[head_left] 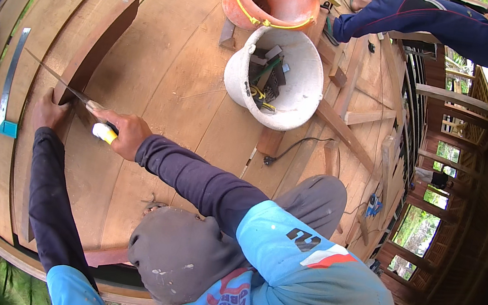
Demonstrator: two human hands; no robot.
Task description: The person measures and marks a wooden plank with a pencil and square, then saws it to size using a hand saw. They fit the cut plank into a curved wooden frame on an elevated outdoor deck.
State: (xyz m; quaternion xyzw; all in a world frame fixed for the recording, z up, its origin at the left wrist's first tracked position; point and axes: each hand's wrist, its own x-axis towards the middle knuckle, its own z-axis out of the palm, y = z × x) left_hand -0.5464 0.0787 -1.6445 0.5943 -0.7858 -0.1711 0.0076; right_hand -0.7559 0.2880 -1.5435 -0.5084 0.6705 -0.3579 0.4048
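Note:
My left hand (pixel 51 112) is closed on the near end of a reddish-brown wooden board (pixel 108 37), which stands on edge on the plank floor. In my right hand (pixel 128 134) is the yellow and white handle (pixel 105 133) of a handsaw. Its thin blade (pixel 53 71) crosses the board just beyond my left hand and points to the far left. How deep the blade sits in the wood cannot be made out. Left of the board lies a try square (pixel 12 77) with a metal blade and teal stock.
A white bucket (pixel 303 92) holding tools and wood bits stands beyond my right arm, with an orange bucket (pixel 303 7) behind it. Wood offcuts (pixel 347 136) and a black cable (pixel 295 144) lie to the right. Another person's leg (pixel 415 20) is at the far right.

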